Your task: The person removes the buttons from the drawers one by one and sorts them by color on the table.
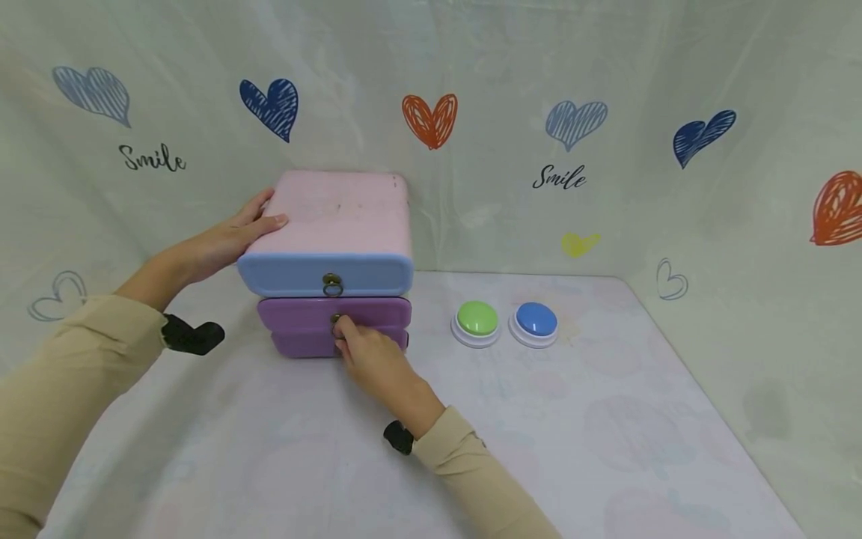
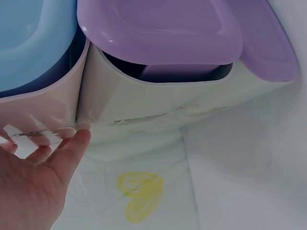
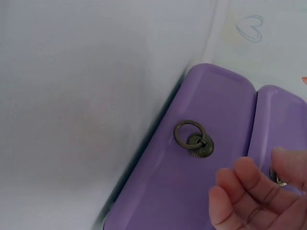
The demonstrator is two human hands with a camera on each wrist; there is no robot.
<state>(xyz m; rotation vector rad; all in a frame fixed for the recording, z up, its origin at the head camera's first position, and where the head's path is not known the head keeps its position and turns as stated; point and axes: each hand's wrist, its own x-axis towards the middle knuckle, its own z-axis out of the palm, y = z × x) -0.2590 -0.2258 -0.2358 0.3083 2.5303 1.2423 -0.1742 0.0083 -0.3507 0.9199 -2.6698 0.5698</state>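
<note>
The drawer stack [image 1: 350, 206] stands left of centre in the head view, on a pale counter [image 1: 606, 442] that fills the lower part of the frame. Its top casing is pink, with a blue top drawer [image 1: 286, 275]; below come a purple middle drawer [image 1: 289, 314] and a purple bottom drawer [image 1: 299, 346]. In the left wrist view, across the top of the frame, dark gaps show behind the fronts of the blue drawer and the middle drawer, so both sit slightly out of their casings.

The right grip [image 1: 377, 363], just below the centre of the head view, has its fingers curled in and pinches the middle ring pull [image 1: 335, 320]. The bottom ring pull [image 3: 189, 135] hangs free near the centre of the right wrist view. The left grip [image 1: 232, 236], left of centre, is unclenched: its thumb lies on the pink top near the left edge, and its fingers rest along that side.

Right of the stack, a green button [image 1: 477, 318] and a blue button [image 1: 536, 320] stand side by side on white bases, close but apart. Beige sleeves [image 1: 87, 352] enter from the lower left and bottom. Behind, a pale sheet [image 1: 485, 209] printed with hearts and "Smile" spans the upper frame.
</note>
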